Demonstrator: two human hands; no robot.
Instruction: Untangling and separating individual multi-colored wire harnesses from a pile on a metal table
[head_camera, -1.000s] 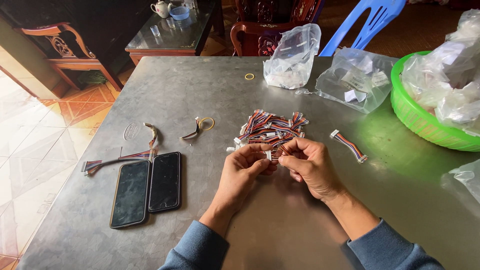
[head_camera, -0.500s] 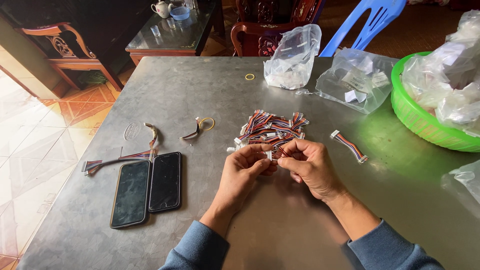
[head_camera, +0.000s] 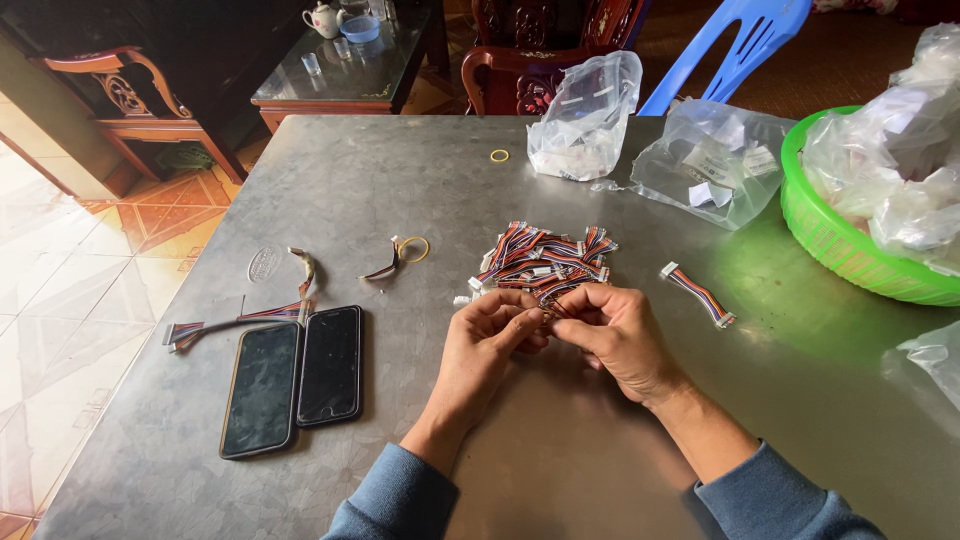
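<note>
A short striped cable (head_camera: 553, 303) with white plugs is pinched by the closed left hand (head_camera: 487, 345) and right hand (head_camera: 622, 335), near the cable pile (head_camera: 545, 258).

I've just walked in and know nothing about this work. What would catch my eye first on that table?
Mid-table, the left hand and right hand meet over a small multicoloured wire cable, pinched just in front of a heap of short wire cables with white connectors. At the right edge sits a bright green basket piled with clear plastic bags, and two dark phones lie side by side to the left.
</note>
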